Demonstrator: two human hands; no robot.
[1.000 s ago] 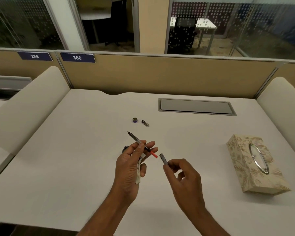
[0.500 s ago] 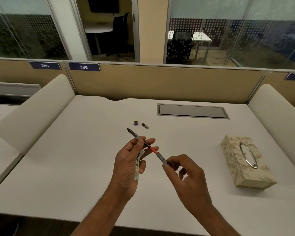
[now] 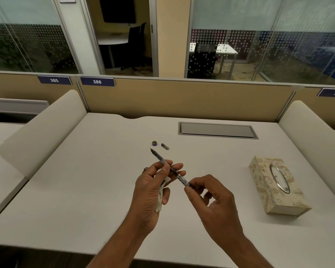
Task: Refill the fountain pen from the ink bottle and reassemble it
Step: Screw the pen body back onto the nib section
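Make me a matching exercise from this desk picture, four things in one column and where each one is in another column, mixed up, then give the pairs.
Things:
1. fountain pen
2. tissue box
3. small round cap
4. crumpled tissue

Places:
A. lying on the desk beyond the hands, beside a short dark pen piece
B. tucked in the left hand under the pen
C. held between the left hand and right hand
D. on the desk at the right

Pairs: 1-C, 2-D, 3-A, 4-B
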